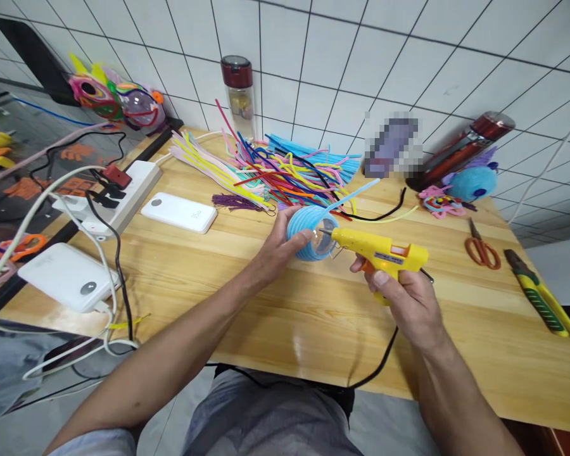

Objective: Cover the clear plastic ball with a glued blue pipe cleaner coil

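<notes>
My left hand [285,239] is closed round a clear cylinder wrapped in light blue pipe cleaner [306,218]. One loose end of the blue pipe cleaner sticks up to the right. In my right hand [406,297] is a yellow hot glue gun [375,246], gripped by its handle with a finger at the orange trigger. The metal nozzle points left, at the near rim of the wrapped cylinder; whether it touches I cannot tell. From the gun's handle a black cord [384,361] runs down over the table edge.
Behind my hands lies a heap of coloured pipe cleaners [294,171]. Scissors [482,247] and green-yellow pliers [541,294] lie at right, near a tilted red flask [470,149]. At left are a power strip [128,196], white power banks [179,212] and tangled cables. A bottle [240,95] stands behind.
</notes>
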Available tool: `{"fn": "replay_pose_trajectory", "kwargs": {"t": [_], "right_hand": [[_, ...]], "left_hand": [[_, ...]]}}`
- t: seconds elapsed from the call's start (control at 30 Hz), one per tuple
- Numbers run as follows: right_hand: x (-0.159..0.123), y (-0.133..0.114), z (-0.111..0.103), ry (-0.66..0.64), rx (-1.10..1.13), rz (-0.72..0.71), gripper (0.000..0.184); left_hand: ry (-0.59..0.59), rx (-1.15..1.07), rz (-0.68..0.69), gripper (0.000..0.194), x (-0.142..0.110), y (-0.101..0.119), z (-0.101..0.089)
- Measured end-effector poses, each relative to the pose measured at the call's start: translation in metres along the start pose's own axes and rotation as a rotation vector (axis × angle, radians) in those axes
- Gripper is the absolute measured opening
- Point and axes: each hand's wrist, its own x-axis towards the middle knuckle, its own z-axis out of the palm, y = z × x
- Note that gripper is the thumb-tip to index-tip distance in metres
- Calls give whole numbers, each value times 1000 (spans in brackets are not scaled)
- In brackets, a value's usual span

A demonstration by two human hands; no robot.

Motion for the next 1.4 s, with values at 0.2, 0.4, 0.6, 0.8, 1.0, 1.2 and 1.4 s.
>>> {"fn": "replay_pose_trajectory", "kwargs": {"t": [0.2,0.4,0.6,0.8,1.0,1.2,1.4], "right_hand": [[1,-1,0,3,-36,-8,35],[0,1,0,2,-54,-8,35],[0,0,2,23,-54,32,39],[-1,-3,-1,1,-157,6,38],[-2,-4,-2,9,-177,2,35],[-2,-5,-3,0,-220,-4,39],[-2,-5,-2,16,-216,-13,38]], "left_hand": [[8,21,-16,76,-2,3,2],[-24,61,-11,79,-2,3,1],[-18,56,40,76,0,-4,0],[-26,19,56,74,-2,-3,1],[-47,14,22,92,-5,3,3],[-57,15,22,92,-5,2,3],[-62,-6,21,92,-4,0,4]]}}
